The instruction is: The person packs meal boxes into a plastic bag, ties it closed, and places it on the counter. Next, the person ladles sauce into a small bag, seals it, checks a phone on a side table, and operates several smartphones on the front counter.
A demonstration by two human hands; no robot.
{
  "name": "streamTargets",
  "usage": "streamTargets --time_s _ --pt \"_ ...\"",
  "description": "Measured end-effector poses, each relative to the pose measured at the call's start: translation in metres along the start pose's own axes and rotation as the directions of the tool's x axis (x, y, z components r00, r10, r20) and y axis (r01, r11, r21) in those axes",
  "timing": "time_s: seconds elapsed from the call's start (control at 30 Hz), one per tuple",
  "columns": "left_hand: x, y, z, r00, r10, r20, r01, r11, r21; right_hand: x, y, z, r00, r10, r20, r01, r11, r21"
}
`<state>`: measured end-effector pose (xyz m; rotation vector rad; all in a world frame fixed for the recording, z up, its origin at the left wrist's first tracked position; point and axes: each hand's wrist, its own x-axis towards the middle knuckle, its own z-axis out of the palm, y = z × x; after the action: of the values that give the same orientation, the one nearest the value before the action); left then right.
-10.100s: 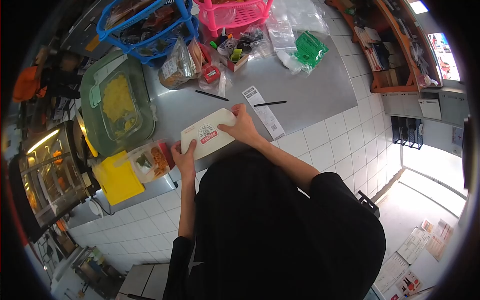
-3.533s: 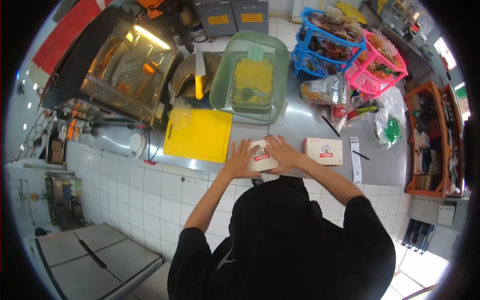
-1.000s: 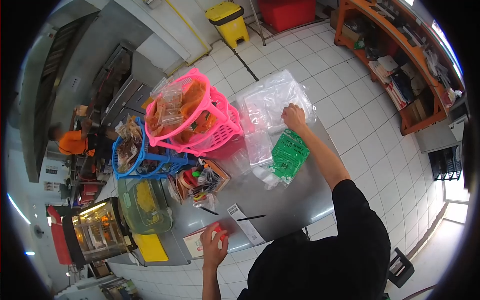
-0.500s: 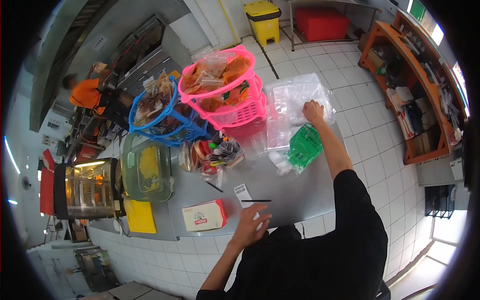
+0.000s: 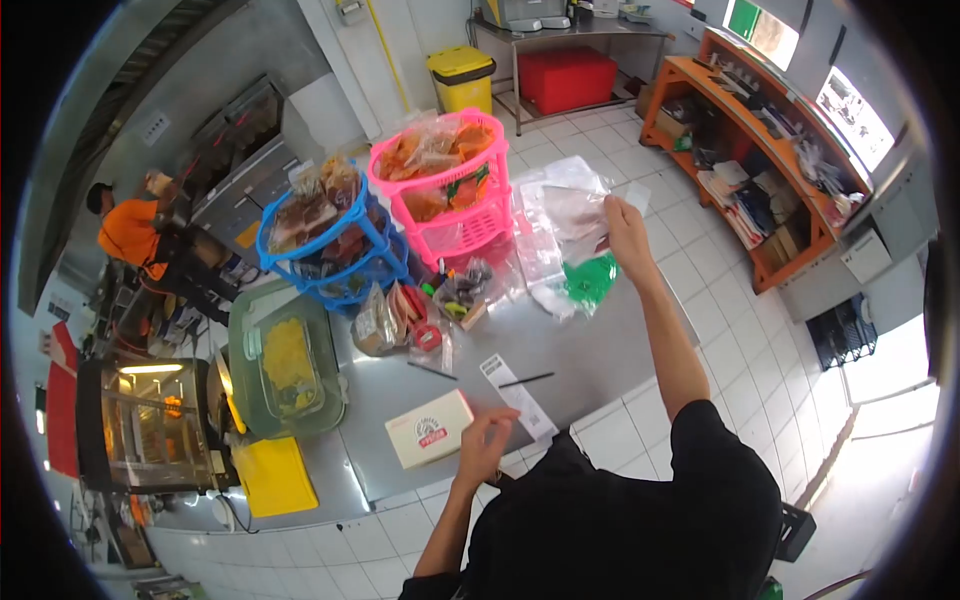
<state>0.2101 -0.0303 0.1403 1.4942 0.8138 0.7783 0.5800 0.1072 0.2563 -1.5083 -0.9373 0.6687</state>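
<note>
Loosely bent, the left hand (image 5: 484, 448) hovers at the near edge of the table (image 5: 600, 360), nothing visible in its fingers, just beside the right end of a cream carton (image 5: 415, 440); whether they touch I cannot tell. Its forearm slants up from the lower edge of view. The right arm reaches far forward, nearly straight, and the right hand (image 5: 630, 240) pinches the edge of a clear plastic bag (image 5: 580, 215) between thumb and fingers. That bag is spread in front of other clear bags (image 5: 562, 172) at the table's far end, with a green packet (image 5: 590, 280) just below it.

The carton lies closed, its contents hidden. Beyond, a tiered pink basket (image 5: 462, 222) holds bagged orange-brown items, and the blue basket (image 5: 385, 272) next to it carries darker packets. Left of these, a green tub (image 5: 245, 330) surrounds a clear container of yellow food (image 5: 287, 360).

Printed on the carton is a round emblem over a red band whose white letters seem to read "PAMAN". A receipt (image 5: 534, 418) bears print too small to read, a black pen (image 5: 527, 379) lying across it.
</note>
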Motion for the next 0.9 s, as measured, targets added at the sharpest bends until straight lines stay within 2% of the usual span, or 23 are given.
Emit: streamTargets --time_s 0.07,0.13,0.2,0.23,0.27,0.33,0.4,0.43,0.47,0.5,0.53,0.57,0.67,0.7,0.73,0.77,0.83,0.9 --pt "-0.007 -0.034 -0.015 0.986 -0.163 0.043 0.168 0.919 -0.356 -0.069 -0.027 0.018 0.969 0.081 0.235 -0.169 0.908 0.384" --pt "-0.012 -0.041 -0.020 0.996 -0.047 0.074 0.080 0.835 -0.544 -0.135 -0.024 0.039 0.890 0.069 0.450 -0.393 0.615 0.683" --pt "-0.026 -0.070 -0.016 1.000 0.005 -0.024 -0.023 0.602 -0.798 -0.186 -0.028 0.069 0.854 0.176 0.489 -0.514 0.425 0.745" --pt "-0.036 -0.055 -0.026 1.000 0.015 0.021 0.010 0.510 -0.860 -0.212 -0.031 0.083 0.832 0.227 0.507 -0.555 0.316 0.770" --pt "-0.036 -0.021 -0.036 0.997 0.048 0.056 0.032 0.408 -0.912 -0.232 -0.042 0.090 0.834 0.175 0.523 -0.551 0.312 0.774" --pt "-0.053 0.024 -0.053 0.992 -0.013 0.122 0.120 0.319 -0.940 -0.262 -0.063 0.098 0.830 0.066 0.554 -0.544 0.313 0.778" --pt "-0.079 0.042 -0.079 0.959 -0.219 0.182 0.249 0.341 -0.907 -0.267 -0.067 0.100 0.834 0.064 0.547 -0.524 0.400 0.752" --pt "-0.088 0.024 -0.092 0.985 0.034 0.170 0.080 0.780 -0.621 -0.266 -0.067 0.102 0.836 0.054 0.546 -0.511 0.439 0.739" --pt "-0.096 0.005 -0.105 0.947 0.284 0.148 -0.250 0.945 -0.213 -0.269 -0.067 0.105 0.833 0.070 0.549 -0.516 0.455 0.725" --pt "-0.102 0.036 -0.100 0.939 0.325 0.109 -0.223 0.821 -0.526 -0.271 -0.067 0.107 0.827 0.086 0.555 -0.524 0.473 0.708" --pt "-0.105 0.053 -0.097 0.932 0.359 0.052 -0.187 0.599 -0.779 -0.271 -0.067 0.109 0.821 0.099 0.562 -0.531 0.493 0.689" --pt "-0.112 0.047 -0.101 0.965 0.237 0.115 -0.039 0.561 -0.827 -0.271 -0.058 0.110 0.813 0.096 0.574 -0.548 0.458 0.700" --pt "-0.130 -0.010 -0.093 0.995 0.092 0.026 -0.054 0.766 -0.640 -0.277 -0.040 0.124 0.808 0.131 0.575 -0.578 0.364 0.730" --pt "-0.132 -0.014 -0.096 0.995 0.100 -0.021 -0.082 0.657 -0.749 -0.286 -0.054 0.134 0.817 0.179 0.548 -0.573 0.344 0.744" --pt "-0.130 0.003 -0.100 0.987 0.083 -0.138 -0.158 0.669 -0.727 -0.296 -0.061 0.142 0.822 0.229 0.521 -0.569 0.323 0.756" --pt "-0.126 0.023 -0.105 0.964 0.076 -0.255 -0.237 0.682 -0.692 -0.298 -0.061 0.144 0.841 0.131 0.525 -0.527 0.418 0.740" --pt "-0.128 0.044 -0.119 0.871 -0.037 -0.490 -0.292 0.762 -0.577 -0.298 -0.059 0.141 0.837 -0.079 0.541 -0.403 0.579 0.709" --pt "-0.143 0.016 -0.142 0.902 -0.037 -0.429 -0.298 0.666 -0.684 -0.304 -0.057 0.146 0.858 -0.029 0.512 -0.334 0.726 0.601"
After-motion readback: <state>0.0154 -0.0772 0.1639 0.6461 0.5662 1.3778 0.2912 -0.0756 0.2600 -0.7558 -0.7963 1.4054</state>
